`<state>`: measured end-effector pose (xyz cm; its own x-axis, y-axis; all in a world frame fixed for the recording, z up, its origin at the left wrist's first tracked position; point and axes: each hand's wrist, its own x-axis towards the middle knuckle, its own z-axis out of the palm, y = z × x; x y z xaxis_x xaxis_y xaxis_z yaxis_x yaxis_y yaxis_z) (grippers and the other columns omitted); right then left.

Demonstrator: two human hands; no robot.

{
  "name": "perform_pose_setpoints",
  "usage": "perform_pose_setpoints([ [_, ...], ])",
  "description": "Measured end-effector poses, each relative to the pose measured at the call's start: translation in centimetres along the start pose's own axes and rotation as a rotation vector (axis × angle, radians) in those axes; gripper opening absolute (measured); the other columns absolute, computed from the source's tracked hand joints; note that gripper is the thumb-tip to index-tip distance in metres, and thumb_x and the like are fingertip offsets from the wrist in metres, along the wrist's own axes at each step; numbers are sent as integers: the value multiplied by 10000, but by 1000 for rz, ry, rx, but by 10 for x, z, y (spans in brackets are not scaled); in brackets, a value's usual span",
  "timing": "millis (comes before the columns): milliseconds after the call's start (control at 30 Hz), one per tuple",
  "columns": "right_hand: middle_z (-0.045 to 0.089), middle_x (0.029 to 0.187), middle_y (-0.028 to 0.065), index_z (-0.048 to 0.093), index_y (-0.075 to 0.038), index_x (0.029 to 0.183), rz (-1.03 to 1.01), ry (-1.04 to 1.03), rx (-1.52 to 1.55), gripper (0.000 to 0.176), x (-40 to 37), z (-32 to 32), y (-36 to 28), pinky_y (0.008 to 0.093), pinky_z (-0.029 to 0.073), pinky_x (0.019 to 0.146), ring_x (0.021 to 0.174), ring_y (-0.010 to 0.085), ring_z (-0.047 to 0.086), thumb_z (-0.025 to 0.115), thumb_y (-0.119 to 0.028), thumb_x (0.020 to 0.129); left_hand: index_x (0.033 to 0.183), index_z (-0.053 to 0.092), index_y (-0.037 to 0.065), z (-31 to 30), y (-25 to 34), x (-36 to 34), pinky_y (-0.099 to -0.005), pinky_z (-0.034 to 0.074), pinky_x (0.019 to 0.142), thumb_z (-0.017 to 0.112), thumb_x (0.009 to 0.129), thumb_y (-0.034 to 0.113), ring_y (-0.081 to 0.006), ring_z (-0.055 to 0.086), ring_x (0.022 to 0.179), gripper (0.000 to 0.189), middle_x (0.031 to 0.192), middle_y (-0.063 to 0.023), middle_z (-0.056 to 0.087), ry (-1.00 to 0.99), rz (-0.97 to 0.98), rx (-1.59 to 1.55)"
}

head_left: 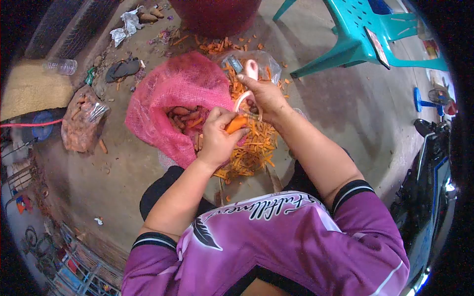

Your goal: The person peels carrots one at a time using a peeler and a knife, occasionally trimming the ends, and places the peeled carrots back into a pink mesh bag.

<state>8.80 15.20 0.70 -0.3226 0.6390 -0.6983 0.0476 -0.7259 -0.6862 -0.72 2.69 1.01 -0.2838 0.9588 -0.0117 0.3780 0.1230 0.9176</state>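
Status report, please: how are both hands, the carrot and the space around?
Left hand gripping carrot, bright orange where visible. Right hand holding pale peeler close to it. Peelings below, pink mesh sack beside; nothing seen blocking hands.

Peeler (251, 70), pale pink; held piece (236, 124) and peelings (257, 143), bright orange; mesh sack (170, 91), hot pink with a fine net pattern; tub (215, 17), dark maroon; chair (348, 37), teal green with small cut-out holes. Shirt (276, 241), purple, with black-and-white lettering, a black feather motif, and black cuffs striped in pale lines; cloth (34, 89), yellowish tan; hose (30, 124), pinkish red.
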Motion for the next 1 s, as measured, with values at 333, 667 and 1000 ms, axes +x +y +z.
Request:
perform_pose_setpoints([
  [333, 464, 508, 9, 499, -87, 639, -14, 67, -67, 334, -2, 3, -4, 243, 271, 371, 397, 103, 393, 671, -369, 690, 814, 597, -11, 0, -3, 1, -274, 409, 652, 720, 557, 27, -189, 484, 700, 288, 766, -72, 468, -5, 65, -3],
  [667, 489, 593, 13, 534, -18, 748, -169, 173, -133, 331, 19, -11, 6, 238, 336, 440, 497, 94, 439, 662, -322, 721, 838, 603, 28, -5, -12, 7, -253, 414, 664, 692, 645, 60, -141, 489, 730, 215, 818, -35, 504, 61, -95, -225],
  [1000, 545, 648, 58, 539, 46, 812, -203, -12, -223, 325, 14, 0, 15, 235, 392, 461, 533, 104, 495, 612, -269, 775, 917, 449, 67, -16, -28, 10, -262, 465, 596, 642, 719, 48, -143, 532, 741, 277, 835, -56, 522, 82, -592, -1051],
])
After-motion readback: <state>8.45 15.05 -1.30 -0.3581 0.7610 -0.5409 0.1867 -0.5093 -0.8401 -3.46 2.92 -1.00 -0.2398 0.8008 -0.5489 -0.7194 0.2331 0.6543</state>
